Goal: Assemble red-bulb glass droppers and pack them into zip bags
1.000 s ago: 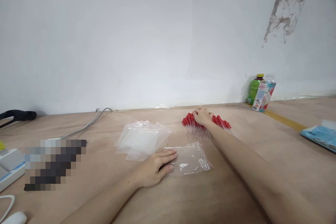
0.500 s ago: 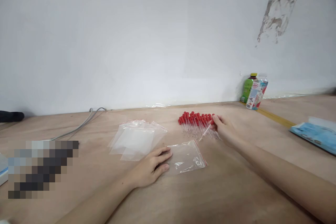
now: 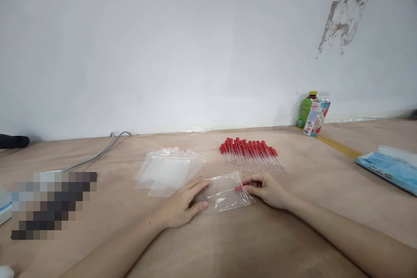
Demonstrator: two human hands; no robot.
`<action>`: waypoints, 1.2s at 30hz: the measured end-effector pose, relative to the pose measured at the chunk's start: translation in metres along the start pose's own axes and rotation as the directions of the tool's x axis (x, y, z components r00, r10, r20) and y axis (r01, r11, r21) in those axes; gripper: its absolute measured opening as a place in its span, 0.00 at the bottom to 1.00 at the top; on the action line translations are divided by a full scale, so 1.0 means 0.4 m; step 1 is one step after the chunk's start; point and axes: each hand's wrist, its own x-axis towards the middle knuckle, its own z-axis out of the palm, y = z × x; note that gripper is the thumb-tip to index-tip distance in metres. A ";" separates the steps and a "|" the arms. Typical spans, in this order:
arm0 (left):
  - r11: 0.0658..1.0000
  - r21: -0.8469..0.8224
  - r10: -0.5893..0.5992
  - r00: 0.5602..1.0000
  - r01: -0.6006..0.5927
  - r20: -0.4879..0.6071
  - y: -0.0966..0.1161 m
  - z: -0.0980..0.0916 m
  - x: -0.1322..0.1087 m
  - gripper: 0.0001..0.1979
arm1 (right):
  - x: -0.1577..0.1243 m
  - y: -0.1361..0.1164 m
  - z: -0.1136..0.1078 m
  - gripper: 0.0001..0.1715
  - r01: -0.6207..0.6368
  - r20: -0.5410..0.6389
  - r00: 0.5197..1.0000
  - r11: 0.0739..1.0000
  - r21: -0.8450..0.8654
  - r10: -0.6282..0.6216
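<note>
A small clear zip bag (image 3: 224, 193) lies flat on the wooden table between my two hands. My left hand (image 3: 180, 206) rests on its left end, fingers stretched out and pressing it down. My right hand (image 3: 265, 189) is at the bag's right end, its fingers pinched on a red-capped glass dropper (image 3: 238, 188) whose tube lies in the bag's mouth. Beyond the bag lies a row of several red-capped droppers (image 3: 249, 153). A loose stack of empty clear zip bags (image 3: 167, 169) sits to the left of them.
Two drink bottles (image 3: 311, 113) stand by the white wall at the back right. A blue packet (image 3: 389, 167) lies at the right edge. Grey cables (image 3: 97, 154) run along the back left, and a blurred-out dark patch (image 3: 52, 202) covers the left side.
My right hand left the row of droppers with one dropper in its fingers and came back to the bag's right end. My left hand stayed on the bag.
</note>
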 end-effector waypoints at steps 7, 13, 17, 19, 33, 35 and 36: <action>0.999 -0.017 0.028 1.000 -0.029 -0.012 0.003 -0.001 0.002 0.22 | 0.008 -0.019 0.007 0.16 0.025 0.133 0.991 0.999 0.022 -0.028; 0.999 -0.031 0.037 0.999 -0.036 0.024 -0.010 0.003 0.004 0.18 | 0.124 -0.010 -0.080 0.11 -0.006 -0.310 0.937 0.878 -0.478 -0.163; 0.999 -0.032 0.032 0.999 -0.032 0.023 -0.013 0.006 0.004 0.18 | 0.241 0.004 -0.099 0.15 -0.111 -0.450 0.849 0.739 -0.665 -0.277; 0.999 -0.025 0.030 0.999 -0.029 0.026 -0.011 0.007 0.004 0.18 | 0.288 0.011 -0.096 0.16 -0.203 -0.519 0.825 0.738 -0.644 -0.226; 0.999 0.015 0.039 0.999 -0.039 0.033 -0.001 -0.002 0.006 0.17 | 0.305 -0.017 -0.152 0.19 0.011 -0.575 0.812 0.988 -0.152 -0.097; 1.000 0.016 0.027 0.999 -0.027 0.037 0.002 -0.003 0.005 0.17 | 0.258 -0.018 -0.158 0.19 0.066 -0.606 0.790 0.996 -0.068 -0.094; 1.000 0.012 0.021 0.999 -0.021 0.037 0.003 -0.004 0.005 0.17 | 0.231 -0.014 -0.158 0.19 0.087 -0.622 0.780 0.996 -0.011 -0.075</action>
